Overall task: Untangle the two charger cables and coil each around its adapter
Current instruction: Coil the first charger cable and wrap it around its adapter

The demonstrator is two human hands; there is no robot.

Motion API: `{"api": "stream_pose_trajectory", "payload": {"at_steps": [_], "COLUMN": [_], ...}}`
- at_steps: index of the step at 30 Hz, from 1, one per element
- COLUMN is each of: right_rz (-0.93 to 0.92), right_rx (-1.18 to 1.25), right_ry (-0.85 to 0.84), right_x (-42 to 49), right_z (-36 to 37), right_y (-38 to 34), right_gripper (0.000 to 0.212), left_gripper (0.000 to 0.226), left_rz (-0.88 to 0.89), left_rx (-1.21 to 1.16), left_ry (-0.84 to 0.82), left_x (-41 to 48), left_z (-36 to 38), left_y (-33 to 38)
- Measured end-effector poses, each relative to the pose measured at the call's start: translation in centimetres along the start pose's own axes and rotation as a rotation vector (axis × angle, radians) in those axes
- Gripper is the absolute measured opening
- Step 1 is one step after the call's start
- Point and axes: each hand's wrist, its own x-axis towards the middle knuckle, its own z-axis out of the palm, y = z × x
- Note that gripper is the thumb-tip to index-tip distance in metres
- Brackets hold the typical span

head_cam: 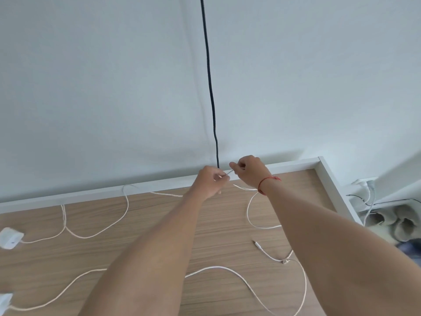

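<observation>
Forearms reaching up from the bottom edge cover the middle of the wooden surface [159,215] and hide where the white charger cables [216,267] cross beneath them, so it cannot be told which strand belongs to which adapter. At the left edge, the upper adapter [10,237] is blurred and partly cut off, and only a white corner of the lower adapter [5,299] shows at the lower left. The fingertips are small and partly turned away, so exactly how they lie is hard to make out. A black cord [210,87] hangs straight down the pale wall at top centre and ends behind the hands. A white rim [328,179] borders the surface along the back and right. Beyond it, at the right edge, lie grey slippers [391,222] and more white wiring [366,182]. A red string bracelet [265,181] circles the right wrist. Both hands are raised near the back rim, just above centre. The left hand [210,179] and right hand [249,171] each close their grip on a short cable stretch [228,173] pinched between them. From there, loose loops trail across the surface to the left and right. One free plug end [256,243] lies at the lower right, well apart from either grip.
</observation>
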Motion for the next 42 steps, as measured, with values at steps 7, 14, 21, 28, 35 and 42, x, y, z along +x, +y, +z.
{"api": "stream_pose_trajectory", "payload": {"at_steps": [7,14,21,28,35,42], "right_rz": [-0.031,0.033,0.041,0.066,0.192,0.294], "right_rx": [0.008,-0.377,-0.494,-0.277,-0.339,-0.514], "right_ry": [0.022,0.186,0.246,0.154,0.101,0.144], "right_x": [0.4,0.4,0.9,-0.1,-1.4,-2.5], "right_z": [-2.0,-5.5,-5.0,-1.1,1.7,1.0], "right_y": [0.8,2.3,3.1,6.5,9.2,11.3], "right_gripper": [0.055,0.058,0.051,0.035,0.035,0.039], "left_gripper": [0.032,0.027,0.017,0.023,0.025,0.028], "left_rz": [-0.142,-0.455,-0.498,-0.429,-0.4,-0.295], "left_rx": [0.097,0.148,0.079,0.154,0.206,0.178], "left_ry": [0.353,0.466,0.294,0.115,0.095,0.077], "left_x": [1.0,0.3,0.2,-0.8,-0.8,-0.5], "left_z": [-2.5,-4.3,-2.7,0.1,2.0,3.9], "left_y": [-5.0,-8.3,-9.2,-8.9,-9.4,-9.2]}}
